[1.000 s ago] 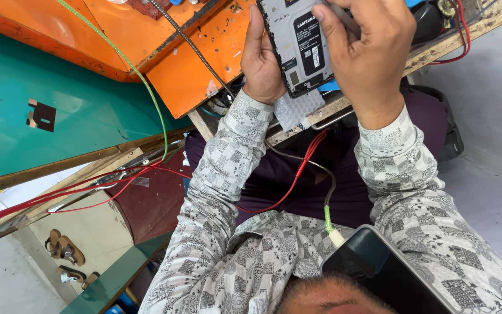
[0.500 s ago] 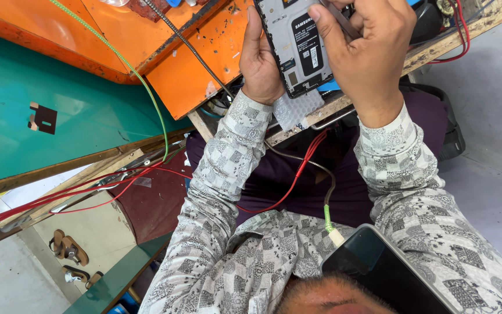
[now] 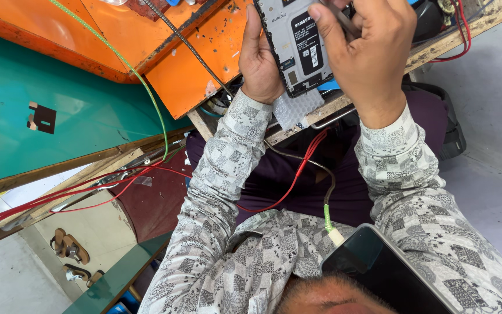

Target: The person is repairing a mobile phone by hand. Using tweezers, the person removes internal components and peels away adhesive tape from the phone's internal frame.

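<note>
Hands (image 3: 321, 52) unmoved, still clasping opened phone (image 3: 294, 43)

Phone (image 3: 297, 46) between hands, above bench (image 3: 437, 46)

A grey phone back (image 3: 297, 43) with a black patch is seen. The sleeves (image 3: 222, 174) are patterned in grey and white checks. Orange panels (image 3: 193, 64), a teal surface (image 3: 76, 122) and red wires (image 3: 88, 189) are shown.

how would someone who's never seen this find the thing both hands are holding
Start at the big orange panel along the top, then move right to the wooden bench edge. Above it, the left hand and right hand grip an opened phone: a flat grey slab with a black rectangular battery, unlike the glossy black phone near the chest.
</note>
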